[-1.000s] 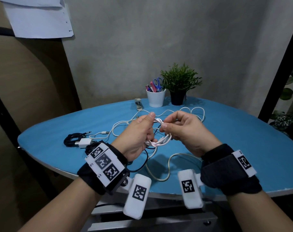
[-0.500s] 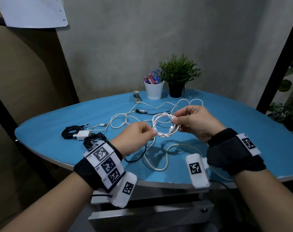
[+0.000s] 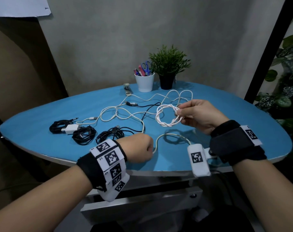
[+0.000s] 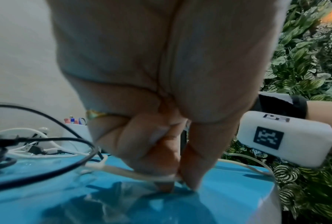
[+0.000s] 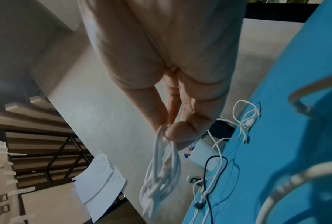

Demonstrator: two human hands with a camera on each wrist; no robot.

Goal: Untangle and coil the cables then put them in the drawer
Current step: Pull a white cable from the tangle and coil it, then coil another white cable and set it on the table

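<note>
My right hand [image 3: 182, 113] pinches a coiled white cable [image 3: 166, 118] and holds it above the blue table [image 3: 42, 128]; in the right wrist view the coil [image 5: 161, 174] hangs from thumb and fingers. My left hand [image 3: 147, 148] is down at the table's near edge, its fingertips [image 4: 180, 180] pinching a loose beige cable [image 3: 159, 139] against the top. More white cables [image 3: 119, 111] lie tangled across the middle with a black one [image 3: 147, 108]. Black cable bundles [image 3: 83, 133] and a white charger plug [image 3: 70, 128] sit at the left. A grey drawer front [image 3: 142, 203] shows under the table.
A white cup with scissors and pens [image 3: 145, 79], a potted plant [image 3: 167, 69] and a small stapler [image 3: 127, 90] stand at the table's far edge. Leafy plants [image 3: 288, 81] and a black post are to the right. Paper hangs on the wall at top left.
The hands parted: my left hand let go of the coil and dropped to the near table edge onto the beige cable. My right hand carried the coil to the right.
</note>
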